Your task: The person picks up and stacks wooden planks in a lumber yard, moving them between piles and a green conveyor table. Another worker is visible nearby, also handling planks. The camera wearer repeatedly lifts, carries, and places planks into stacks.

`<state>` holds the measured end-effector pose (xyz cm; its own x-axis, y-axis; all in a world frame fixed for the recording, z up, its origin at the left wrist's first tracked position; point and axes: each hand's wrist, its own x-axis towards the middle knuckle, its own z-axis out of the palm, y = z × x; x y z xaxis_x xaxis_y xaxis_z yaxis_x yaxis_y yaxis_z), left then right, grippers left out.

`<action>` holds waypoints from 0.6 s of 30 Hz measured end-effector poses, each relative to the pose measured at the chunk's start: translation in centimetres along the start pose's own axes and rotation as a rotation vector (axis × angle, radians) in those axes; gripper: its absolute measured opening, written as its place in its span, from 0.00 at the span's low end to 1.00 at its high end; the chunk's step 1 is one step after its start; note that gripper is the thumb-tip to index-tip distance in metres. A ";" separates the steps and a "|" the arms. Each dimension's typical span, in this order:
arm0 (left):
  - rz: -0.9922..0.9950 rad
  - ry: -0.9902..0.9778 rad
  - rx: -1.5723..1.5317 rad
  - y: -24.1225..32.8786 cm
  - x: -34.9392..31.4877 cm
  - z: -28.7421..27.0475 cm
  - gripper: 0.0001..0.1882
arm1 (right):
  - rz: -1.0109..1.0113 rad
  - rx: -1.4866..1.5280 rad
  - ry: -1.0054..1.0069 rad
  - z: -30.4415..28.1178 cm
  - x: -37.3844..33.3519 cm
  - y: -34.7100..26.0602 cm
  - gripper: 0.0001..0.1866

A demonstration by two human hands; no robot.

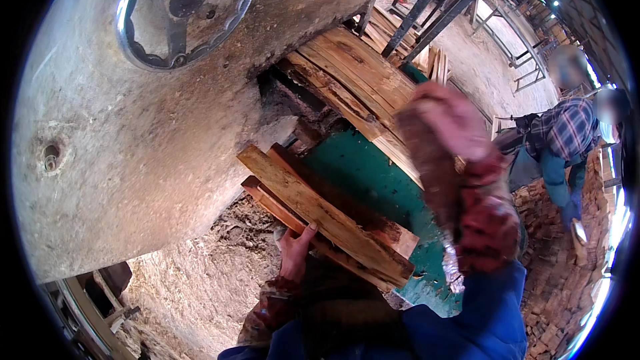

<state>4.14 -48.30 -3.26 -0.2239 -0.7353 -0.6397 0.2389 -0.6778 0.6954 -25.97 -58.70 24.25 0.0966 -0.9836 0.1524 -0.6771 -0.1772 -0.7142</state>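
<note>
My left hand (pixel 295 252) grips a short stack of rough wooden boards (pixel 327 217) by its near edge. Its thumb lies on top, and the other fingers are hidden beneath. The boards lean at a slant over a green metal table (pixel 353 163), next to a darker reddish piece of wood. My right hand (pixel 443 123) is raised over the table's right side, above the end of some wide planks (pixel 357 60). Motion smears it, so its fingers cannot be made out.
A big dusty machine housing (pixel 167 133) with a handwheel (pixel 190 10) stands on the left. Sawdust (pixel 193 287) covers the floor below it. At the right, a person in a plaid top (pixel 567 127) bends beside a large pile of wood blocks (pixel 553 273). Metal posts (pixel 430 10) rise behind the planks.
</note>
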 end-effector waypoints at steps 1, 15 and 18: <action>-0.011 0.009 0.009 -0.2 0.1 0.0 0.28 | -0.001 0.042 -0.097 3.4 1.6 1.4 0.09; 0.046 -0.034 -0.017 0.0 -0.2 0.0 0.31 | -0.114 -0.118 -0.119 24.7 3.7 8.0 0.28; 0.019 -0.019 -0.015 -0.2 0.0 -0.2 0.30 | -0.049 -0.283 0.096 20.9 0.9 7.0 0.27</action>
<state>4.30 -48.16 -3.53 -0.2375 -0.7481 -0.6196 0.2574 -0.6635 0.7025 -15.37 -61.50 5.15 0.0739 -0.9640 0.2553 -0.8508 -0.1945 -0.4881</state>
